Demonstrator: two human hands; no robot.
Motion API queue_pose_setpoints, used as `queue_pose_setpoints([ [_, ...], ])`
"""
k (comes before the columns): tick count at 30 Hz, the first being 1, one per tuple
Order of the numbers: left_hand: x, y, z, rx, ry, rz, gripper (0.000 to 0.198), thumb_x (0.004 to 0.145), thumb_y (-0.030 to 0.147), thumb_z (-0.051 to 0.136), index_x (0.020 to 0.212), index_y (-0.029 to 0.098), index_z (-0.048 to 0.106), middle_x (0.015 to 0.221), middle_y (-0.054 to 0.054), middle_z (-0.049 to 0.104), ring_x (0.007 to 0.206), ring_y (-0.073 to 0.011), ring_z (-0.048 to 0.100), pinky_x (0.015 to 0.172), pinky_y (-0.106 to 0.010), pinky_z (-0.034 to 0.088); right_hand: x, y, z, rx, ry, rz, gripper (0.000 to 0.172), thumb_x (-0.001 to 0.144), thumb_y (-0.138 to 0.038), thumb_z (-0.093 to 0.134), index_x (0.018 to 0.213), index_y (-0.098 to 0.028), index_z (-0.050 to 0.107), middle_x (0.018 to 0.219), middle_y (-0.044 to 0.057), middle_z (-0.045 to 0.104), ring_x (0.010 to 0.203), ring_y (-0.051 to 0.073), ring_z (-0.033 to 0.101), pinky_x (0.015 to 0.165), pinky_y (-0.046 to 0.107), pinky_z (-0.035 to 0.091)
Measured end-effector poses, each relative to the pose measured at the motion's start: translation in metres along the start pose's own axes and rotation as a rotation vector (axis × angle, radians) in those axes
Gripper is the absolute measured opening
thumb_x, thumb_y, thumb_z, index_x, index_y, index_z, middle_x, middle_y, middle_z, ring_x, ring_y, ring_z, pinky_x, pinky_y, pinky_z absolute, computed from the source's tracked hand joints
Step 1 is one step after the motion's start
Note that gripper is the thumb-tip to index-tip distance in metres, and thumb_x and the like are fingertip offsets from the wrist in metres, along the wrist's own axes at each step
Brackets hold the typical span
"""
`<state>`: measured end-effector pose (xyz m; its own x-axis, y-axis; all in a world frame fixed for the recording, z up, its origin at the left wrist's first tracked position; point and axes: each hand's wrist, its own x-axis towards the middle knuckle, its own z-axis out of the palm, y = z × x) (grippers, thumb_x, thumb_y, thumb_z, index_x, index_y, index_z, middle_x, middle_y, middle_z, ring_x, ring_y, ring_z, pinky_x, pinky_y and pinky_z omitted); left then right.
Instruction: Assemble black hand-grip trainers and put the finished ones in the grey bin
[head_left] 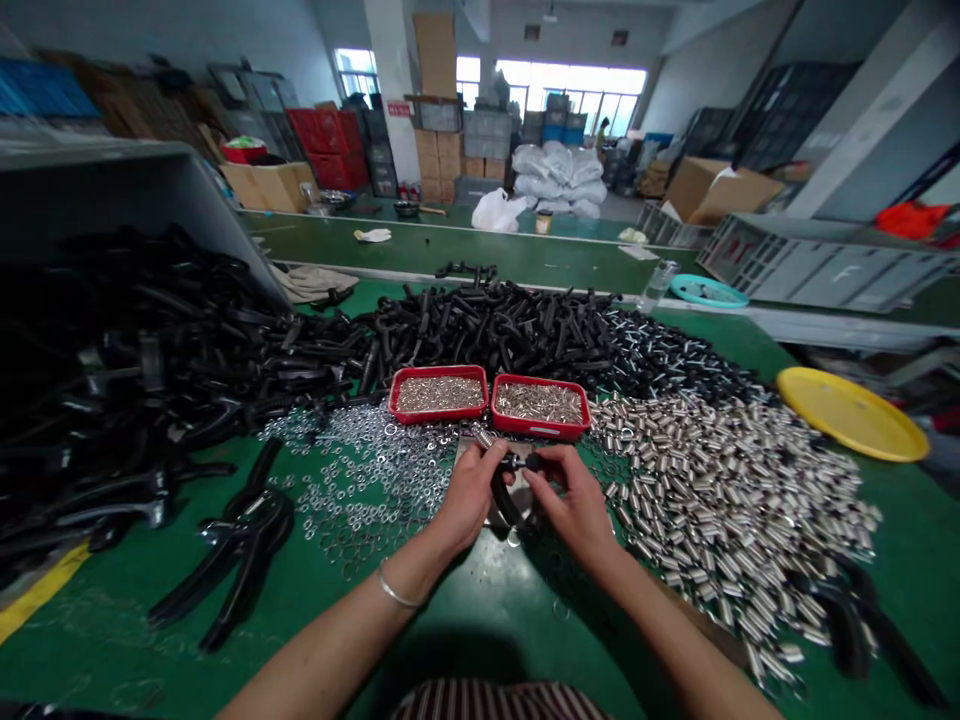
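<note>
My left hand is closed around a black plastic clamp handle, held above a small metal plate on the table. A coil spring shows at its upper end, by my fingertips. My right hand pinches a black-tipped metal pin lined up with the handle; its fine detail is too small to make out. Behind my hands stand two red trays, the left tray and the right tray, both filled with tiny metal parts. Small nuts and rings lie scattered left of my hands.
Metal springs cover the right side. Black handles are heaped behind the trays and spill from a grey bin at left. A black spring clamp lies at left front. A yellow plate sits at the right edge.
</note>
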<state>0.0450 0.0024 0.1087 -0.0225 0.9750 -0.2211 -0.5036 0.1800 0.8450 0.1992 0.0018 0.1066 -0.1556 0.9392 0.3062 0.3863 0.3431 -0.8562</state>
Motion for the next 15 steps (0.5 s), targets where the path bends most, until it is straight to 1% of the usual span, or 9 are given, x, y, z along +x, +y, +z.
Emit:
queue_pose_setpoints([
  [2, 0.000, -0.001, -0.005, 0.108, -0.048, -0.018, 0.036, 0.082, 0.049, 0.069, 0.097, 0.019, 0.056, 0.071, 0.005, 0.056, 0.058, -0.0082, 0.051, 0.057, -0.020, 0.044, -0.003, 0.000, -0.008, -0.063, -0.076, -0.015, 0.016, 0.089, -0.031, 0.065, 0.102, -0.025, 0.058, 0.092, 0.003, 0.064, 0.082, 0.021, 0.062, 0.078, 0.036, 0.051],
  [3, 0.000, 0.000, -0.006, 0.154, -0.078, -0.021, 0.035, 0.084, 0.049, 0.067, 0.098, 0.019, 0.056, 0.071, 0.005, 0.055, 0.059, -0.0084, 0.051, 0.057, -0.020, 0.043, -0.005, 0.000, -0.011, -0.088, -0.091, -0.037, 0.014, 0.090, -0.031, 0.064, 0.102, -0.025, 0.058, 0.093, 0.003, 0.064, 0.083, 0.022, 0.062, 0.078, 0.036, 0.051],
  [6, -0.003, 0.005, -0.005, 0.248, -0.146, -0.004, 0.033, 0.087, 0.049, 0.064, 0.098, 0.019, 0.056, 0.074, 0.004, 0.055, 0.061, -0.0090, 0.052, 0.059, -0.021, 0.043, -0.009, 0.003, -0.015, -0.130, -0.052, -0.151, 0.013, 0.093, -0.029, 0.060, 0.106, -0.026, 0.058, 0.099, 0.006, 0.063, 0.090, 0.023, 0.061, 0.082, 0.038, 0.051],
  [8, -0.005, 0.010, -0.003, 0.332, -0.146, 0.045, 0.032, 0.087, 0.049, 0.062, 0.095, 0.019, 0.056, 0.078, 0.003, 0.057, 0.064, -0.0101, 0.054, 0.062, -0.022, 0.045, -0.009, 0.005, -0.015, -0.143, -0.055, -0.235, 0.015, 0.095, -0.027, 0.057, 0.109, -0.027, 0.058, 0.105, 0.008, 0.062, 0.096, 0.024, 0.061, 0.085, 0.040, 0.051],
  [10, -0.007, 0.013, -0.003, 0.430, -0.128, 0.102, 0.030, 0.088, 0.048, 0.061, 0.095, 0.019, 0.057, 0.082, 0.001, 0.060, 0.067, -0.0118, 0.056, 0.067, -0.024, 0.046, -0.008, 0.006, -0.016, -0.148, -0.124, -0.286, 0.014, 0.095, -0.025, 0.055, 0.109, -0.026, 0.058, 0.109, 0.010, 0.062, 0.100, 0.025, 0.060, 0.089, 0.041, 0.050],
  [11, -0.007, 0.013, -0.003, 0.469, -0.122, 0.125, 0.029, 0.089, 0.047, 0.059, 0.095, 0.019, 0.057, 0.085, 0.000, 0.061, 0.069, -0.0128, 0.057, 0.069, -0.025, 0.046, -0.007, 0.005, -0.017, -0.146, -0.168, -0.289, 0.012, 0.095, -0.026, 0.056, 0.106, -0.026, 0.059, 0.108, 0.010, 0.062, 0.100, 0.025, 0.060, 0.089, 0.041, 0.050],
  [12, -0.007, 0.013, -0.004, 0.500, -0.118, 0.145, 0.028, 0.089, 0.046, 0.058, 0.096, 0.019, 0.057, 0.087, 0.000, 0.062, 0.071, -0.0136, 0.058, 0.071, -0.026, 0.046, -0.005, 0.004, -0.017, -0.138, -0.201, -0.266, 0.009, 0.094, -0.028, 0.057, 0.102, -0.026, 0.058, 0.105, 0.009, 0.063, 0.098, 0.024, 0.060, 0.088, 0.041, 0.050],
  [13, -0.007, 0.012, -0.006, 0.529, -0.111, 0.168, 0.026, 0.090, 0.045, 0.057, 0.097, 0.020, 0.057, 0.088, 0.000, 0.063, 0.073, -0.0144, 0.058, 0.072, -0.027, 0.046, -0.003, 0.002, -0.016, -0.117, -0.219, -0.214, 0.007, 0.093, -0.030, 0.059, 0.098, -0.025, 0.057, 0.099, 0.007, 0.063, 0.092, 0.023, 0.060, 0.084, 0.039, 0.051],
  [15, -0.004, 0.009, -0.009, 0.615, -0.083, 0.239, 0.022, 0.090, 0.043, 0.056, 0.095, 0.021, 0.056, 0.087, 0.000, 0.063, 0.076, -0.0158, 0.058, 0.074, -0.027, 0.044, -0.001, -0.001, -0.013, 0.005, -0.251, -0.023, 0.015, 0.092, -0.038, 0.060, 0.092, -0.025, 0.051, 0.084, 0.002, 0.061, 0.075, 0.019, 0.060, 0.070, 0.034, 0.052],
])
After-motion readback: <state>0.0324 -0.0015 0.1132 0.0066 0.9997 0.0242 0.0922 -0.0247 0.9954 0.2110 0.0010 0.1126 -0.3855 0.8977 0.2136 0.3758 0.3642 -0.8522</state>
